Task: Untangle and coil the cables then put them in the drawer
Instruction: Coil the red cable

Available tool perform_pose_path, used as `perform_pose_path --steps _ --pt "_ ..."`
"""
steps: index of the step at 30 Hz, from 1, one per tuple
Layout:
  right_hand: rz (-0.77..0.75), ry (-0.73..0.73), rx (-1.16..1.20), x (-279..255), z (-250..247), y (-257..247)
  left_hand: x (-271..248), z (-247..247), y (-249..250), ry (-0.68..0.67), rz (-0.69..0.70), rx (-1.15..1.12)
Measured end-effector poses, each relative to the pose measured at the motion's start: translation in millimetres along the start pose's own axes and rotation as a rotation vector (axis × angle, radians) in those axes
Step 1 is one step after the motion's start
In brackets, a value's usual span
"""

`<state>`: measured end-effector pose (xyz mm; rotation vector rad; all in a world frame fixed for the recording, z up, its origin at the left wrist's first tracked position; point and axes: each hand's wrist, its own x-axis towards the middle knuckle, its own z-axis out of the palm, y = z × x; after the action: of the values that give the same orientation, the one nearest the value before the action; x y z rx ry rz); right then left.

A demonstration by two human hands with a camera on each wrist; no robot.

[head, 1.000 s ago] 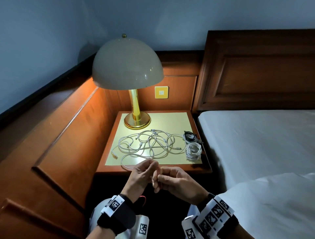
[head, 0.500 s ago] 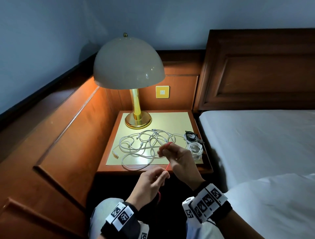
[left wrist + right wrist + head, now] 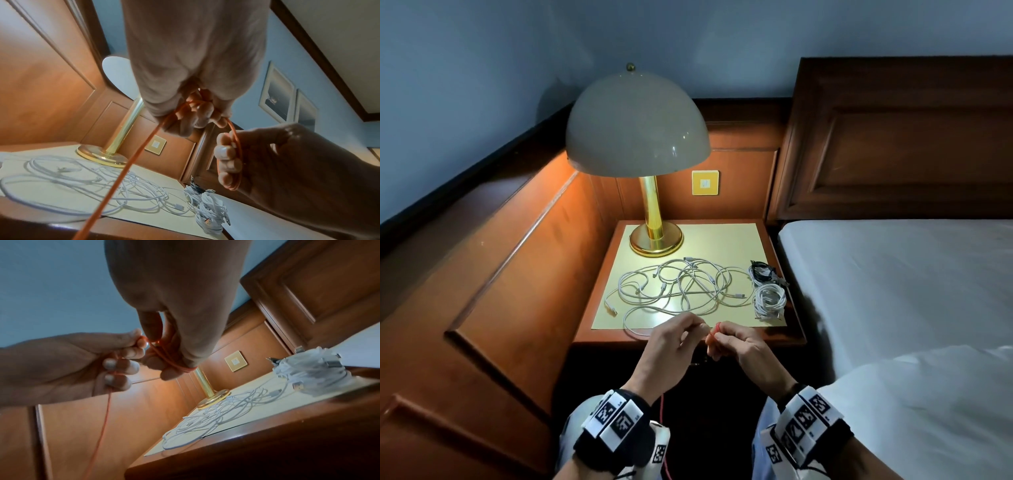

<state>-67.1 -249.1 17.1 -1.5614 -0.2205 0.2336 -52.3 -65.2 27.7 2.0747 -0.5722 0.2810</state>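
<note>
- Now your left hand (image 3: 671, 337) pinches the thin orange cable (image 3: 131, 164) while your right hand (image 3: 739, 344) grips its loops, just before the wooden nightstand (image 3: 690, 337).
- Feed slack evenly; keep loops matched and flat.
- Avoid snagging the tangled white cables (image 3: 681, 287).

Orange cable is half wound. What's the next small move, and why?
Probably one more wrap: the left hand feeds the slack up and lays another loop over the right hand. The orange cable already loops round the right hand's fingers, while a long tail still hangs down below the left grip, so coiling isn't finished.
</note>
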Motion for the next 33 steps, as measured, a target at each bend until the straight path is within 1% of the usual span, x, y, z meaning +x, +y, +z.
perform_pose_path --steps 2,4,7,9,10,12,14,16,19,21,22,24,26,28,30,31,33 --pt "0.034 -0.015 0.175 -1 3 -1 4 -1 0 -0.009 -0.012 -0.029" --pt "0.063 -0.038 0.284 -3 5 -4 8 -1 -1 -0.023 -0.031 -0.056" --pt "0.071 -0.064 0.362 -6 7 -8 13 -2 1 -0.042 -0.082 -0.109" --pt "0.077 -0.089 0.386 -7 8 -12 15 -1 -3 -0.074 -0.147 -0.181" --pt "0.080 -0.102 0.407 -8 8 -13 15 -1 -5 -0.100 -0.188 -0.254" --pt "0.075 -0.134 0.454 -9 7 -17 14 3 -5 -0.116 -0.273 -0.487" --pt "0.047 -0.165 0.470 -10 8 -22 11 8 -2 -0.084 -0.351 -0.703" --pt "0.018 -0.192 0.505 -8 10 -25 6 15 1 -0.044 -0.407 -0.815" --pt "-0.020 -0.196 0.558 -3 11 -31 -3 31 -2 -0.032 -0.482 -0.857" --pt "-0.057 -0.170 0.532 1 10 -39 -9 37 -4 -0.058 -0.486 -0.786" --pt "-0.087 -0.131 0.493 3 9 -43 -11 38 -2 -0.080 -0.459 -0.725" --pt "-0.173 -0.005 0.296 9 4 -49 -16 38 0 -0.120 -0.403 -0.601" --pt "-0.270 0.083 0.017 17 1 -48 -20 36 1 -0.131 -0.369 -0.502" --pt "-0.368 0.131 -0.302 22 -1 -43 -20 32 -2 -0.111 -0.314 -0.391" --pt "-0.468 0.147 -0.581 25 -5 -32 -17 25 -4 -0.106 -0.220 -0.248" --pt "-0.489 0.134 -0.659 25 -8 -26 -16 22 -4 -0.105 -0.175 -0.192" --pt "-0.449 0.079 -0.685 22 -13 -16 -13 17 -7 -0.078 -0.140 -0.129"
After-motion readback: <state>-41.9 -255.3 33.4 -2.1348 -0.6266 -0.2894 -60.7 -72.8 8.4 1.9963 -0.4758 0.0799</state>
